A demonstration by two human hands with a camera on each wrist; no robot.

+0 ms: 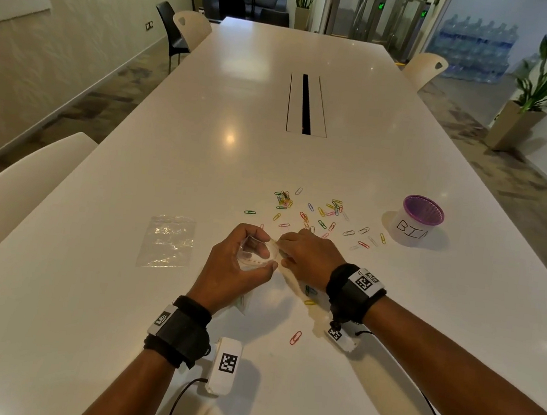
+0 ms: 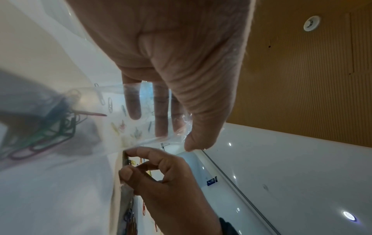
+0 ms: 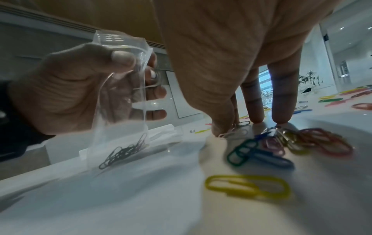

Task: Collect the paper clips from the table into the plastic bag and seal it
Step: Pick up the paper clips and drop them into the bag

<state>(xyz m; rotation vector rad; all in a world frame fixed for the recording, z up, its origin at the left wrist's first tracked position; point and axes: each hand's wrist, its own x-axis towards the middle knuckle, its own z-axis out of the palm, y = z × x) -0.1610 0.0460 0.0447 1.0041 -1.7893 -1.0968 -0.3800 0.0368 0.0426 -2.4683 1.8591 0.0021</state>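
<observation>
My left hand (image 1: 265,250) holds a small clear plastic bag (image 1: 253,256) upright just above the white table (image 1: 85,288). Its thumb and fingers (image 2: 161,120) spread the mouth open. Several paper clips (image 3: 124,152) lie in the bag's bottom. My right hand (image 1: 289,248) is right beside the bag's mouth, fingers down on the table. Its thumb and forefinger pinch a pale paper clip (image 3: 235,132). Several coloured paper clips (image 1: 316,212) are scattered beyond both hands, and more clips (image 3: 261,151) lie under my right palm.
A second clear bag (image 1: 166,241) lies flat to the left. A white cup marked BIN with a purple mesh insert (image 1: 417,220) stands at the right. A red clip (image 1: 295,337) and a yellow clip (image 1: 309,302) lie near my wrists. Chairs line the table's sides.
</observation>
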